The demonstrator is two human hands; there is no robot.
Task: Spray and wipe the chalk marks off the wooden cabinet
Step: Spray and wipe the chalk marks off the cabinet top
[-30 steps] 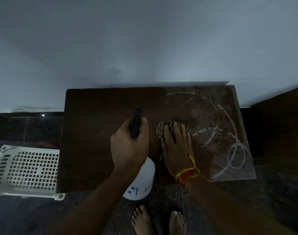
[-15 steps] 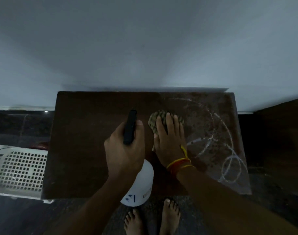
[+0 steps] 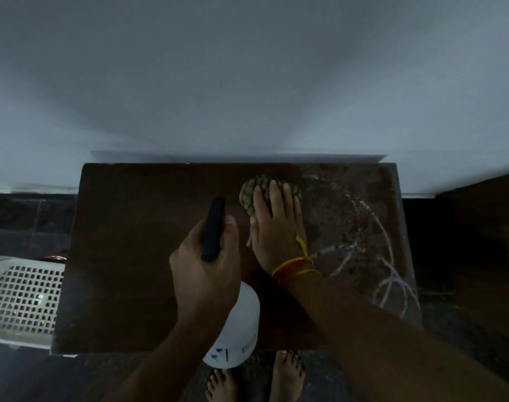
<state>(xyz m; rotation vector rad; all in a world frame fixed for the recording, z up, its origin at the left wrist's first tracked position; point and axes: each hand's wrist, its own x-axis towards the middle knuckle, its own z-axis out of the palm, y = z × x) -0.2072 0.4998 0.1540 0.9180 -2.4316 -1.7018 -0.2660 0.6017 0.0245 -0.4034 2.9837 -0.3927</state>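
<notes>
A white spray bottle with a black top is held over the dark wooden cabinet. A green cloth is pressed flat, left of the white chalk marks.

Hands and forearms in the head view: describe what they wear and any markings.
Both forearms are bare, with no sleeves in view. The left hand wears nothing: no ring, band or glove. The right hand has thread tied at the wrist, a wristband of yellow and red-orange strands with a loose yellow end lying over the back of the hand. Its fingers show no rings.
</notes>
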